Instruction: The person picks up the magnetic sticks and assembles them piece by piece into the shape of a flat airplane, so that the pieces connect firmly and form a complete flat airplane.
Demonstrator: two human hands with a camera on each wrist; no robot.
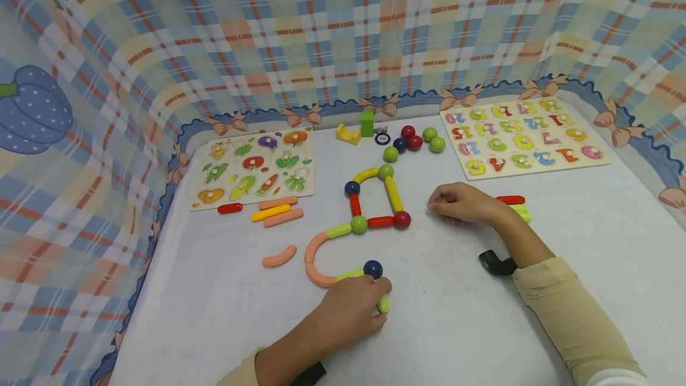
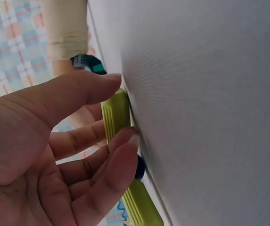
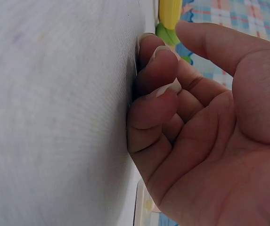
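My left hand pinches a light green stick between thumb and fingers, low over the white table. One end of that stick is close to a dark blue ball. Another green stick runs from the ball to curved peach sticks, part of a chain on the cloth. Farther up, the chain joins a closed loop with a green ball, a red ball and red and yellow sticks. Right of the loop, my right hand rests on the table, fingers loosely curled around nothing.
Loose peach and yellow sticks and a curved peach piece lie at left. Several balls sit at the back beside small blocks. A vegetable puzzle board and a number board flank them. Red and green sticks lie by my right wrist.
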